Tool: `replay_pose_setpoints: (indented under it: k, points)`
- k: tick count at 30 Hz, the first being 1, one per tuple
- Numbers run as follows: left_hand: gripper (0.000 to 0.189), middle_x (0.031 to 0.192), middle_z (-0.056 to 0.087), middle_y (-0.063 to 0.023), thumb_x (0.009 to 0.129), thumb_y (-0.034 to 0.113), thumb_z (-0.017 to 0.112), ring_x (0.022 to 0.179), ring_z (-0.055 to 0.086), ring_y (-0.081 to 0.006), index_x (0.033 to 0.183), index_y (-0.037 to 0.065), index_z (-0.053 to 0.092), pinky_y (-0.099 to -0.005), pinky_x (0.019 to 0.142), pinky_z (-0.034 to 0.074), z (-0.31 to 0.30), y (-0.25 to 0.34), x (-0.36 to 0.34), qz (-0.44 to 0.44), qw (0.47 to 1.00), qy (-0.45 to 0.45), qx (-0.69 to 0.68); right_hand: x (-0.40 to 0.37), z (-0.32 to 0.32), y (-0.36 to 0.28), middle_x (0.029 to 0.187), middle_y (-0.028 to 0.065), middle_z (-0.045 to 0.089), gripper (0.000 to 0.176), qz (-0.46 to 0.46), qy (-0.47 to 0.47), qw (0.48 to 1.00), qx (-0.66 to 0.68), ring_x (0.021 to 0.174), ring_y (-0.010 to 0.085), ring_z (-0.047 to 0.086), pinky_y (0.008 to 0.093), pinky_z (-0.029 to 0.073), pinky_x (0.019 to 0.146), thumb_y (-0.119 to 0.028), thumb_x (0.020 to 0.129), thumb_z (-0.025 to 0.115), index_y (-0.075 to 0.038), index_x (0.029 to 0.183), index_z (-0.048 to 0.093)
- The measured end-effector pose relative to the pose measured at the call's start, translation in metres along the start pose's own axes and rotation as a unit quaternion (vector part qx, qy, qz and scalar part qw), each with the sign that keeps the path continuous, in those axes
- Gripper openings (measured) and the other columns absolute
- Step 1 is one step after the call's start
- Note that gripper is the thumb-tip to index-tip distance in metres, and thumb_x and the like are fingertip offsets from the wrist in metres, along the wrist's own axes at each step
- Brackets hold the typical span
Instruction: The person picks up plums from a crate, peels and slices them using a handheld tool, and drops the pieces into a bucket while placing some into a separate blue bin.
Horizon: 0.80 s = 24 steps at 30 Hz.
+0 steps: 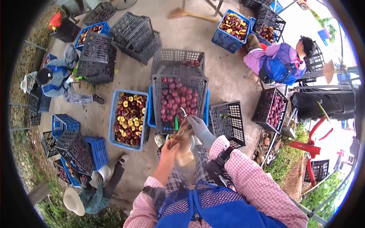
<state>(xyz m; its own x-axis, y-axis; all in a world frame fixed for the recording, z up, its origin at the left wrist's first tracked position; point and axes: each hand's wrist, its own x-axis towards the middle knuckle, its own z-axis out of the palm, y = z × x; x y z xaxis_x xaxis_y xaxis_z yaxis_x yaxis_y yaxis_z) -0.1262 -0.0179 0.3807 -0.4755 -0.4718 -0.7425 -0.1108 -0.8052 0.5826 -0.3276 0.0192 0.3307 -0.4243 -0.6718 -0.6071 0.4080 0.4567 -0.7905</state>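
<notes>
My left hand (169,152) is bare and closed on the lower left edge of a limp, thin brown piece of material (183,141), which may be a glove or a bag. My right hand (200,128), in a grey glove, pinches its upper end. The material hangs between my hands above my lap, partly blurred. Just beyond it, a black crate of dark red plums (178,97) stands tilted towards me. A green-handled tool (176,122) lies at the crate's near edge. Near my right fingertips is a small curved white piece (184,111).
Left of the plums stands a blue crate of cut plums (129,119). A black crate (228,123) is on the right. Co-workers sit at the right (279,62), left (57,81) and lower left (89,195), among stacked crates. A broom (190,14) lies at the back.
</notes>
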Motion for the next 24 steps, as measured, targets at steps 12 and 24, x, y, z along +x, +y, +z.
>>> replay_pose_setpoints:
  k: [12,24]
  points:
    - [0.044,0.109,0.069,-0.0135,0.083,0.034,0.077,0.104,0.066,-0.0302,0.113,0.004,0.065,-0.0418,0.089,0.051,-0.056,-0.044,0.143,0.043,0.781,0.334,0.525,-0.011,-0.091,0.202,0.117,0.0093,0.063,0.029,-0.084,-0.093,0.987,-0.103,0.105,0.0246,0.065,0.0374,0.057,0.083,-0.016,0.099,0.053,-0.009,0.126,0.053]
    - [0.049,0.085,0.068,-0.0165,0.1,0.044,0.055,0.081,0.064,-0.0281,0.095,-0.004,0.062,-0.0406,0.077,0.047,0.021,-0.071,0.11,0.165,0.944,0.273,0.086,-0.062,0.04,0.036,0.12,0.0107,0.066,0.036,0.135,-0.104,0.96,0.222,0.109,0.0239,0.062,0.0366,0.048,0.095,-0.03,0.105,0.046,-0.003,0.125,0.06]
